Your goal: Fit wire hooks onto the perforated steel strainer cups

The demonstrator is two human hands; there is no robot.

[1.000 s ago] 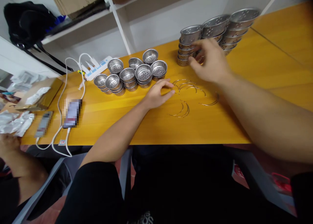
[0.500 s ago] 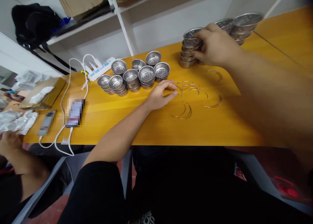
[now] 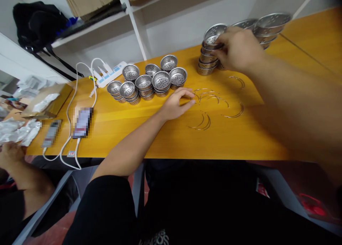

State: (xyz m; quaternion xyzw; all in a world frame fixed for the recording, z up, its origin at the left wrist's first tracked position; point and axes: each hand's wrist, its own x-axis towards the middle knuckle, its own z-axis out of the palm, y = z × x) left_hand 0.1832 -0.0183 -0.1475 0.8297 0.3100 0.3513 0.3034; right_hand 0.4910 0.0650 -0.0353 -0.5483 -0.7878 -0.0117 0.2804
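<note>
My right hand (image 3: 239, 49) is closed on the top perforated metal cup (image 3: 213, 34) of a stack (image 3: 206, 61) at the far side of the yellow table (image 3: 165, 138); the cup is tilted and lifted a little off the stack. My left hand (image 3: 176, 104) rests on the table, its fingertips on thin curved wire handles (image 3: 207, 95) that lie scattered there. More wire handles (image 3: 201, 123) lie nearer me. A cluster of short stacks of the same cups (image 3: 149, 82) stands to the left of my left hand.
Taller tilted stacks of cups (image 3: 267, 24) stand behind my right hand. A white power strip (image 3: 110, 74), cables, a phone (image 3: 82, 122) and a small device (image 3: 51, 133) lie at the left. Another person's hand (image 3: 9, 154) holds crumpled wrapping at the far left. White shelving rises behind the table.
My right hand went from above the wire handles to the cup stack, closed on the top cup and lifted it slightly. My left hand has stayed on the wires.
</note>
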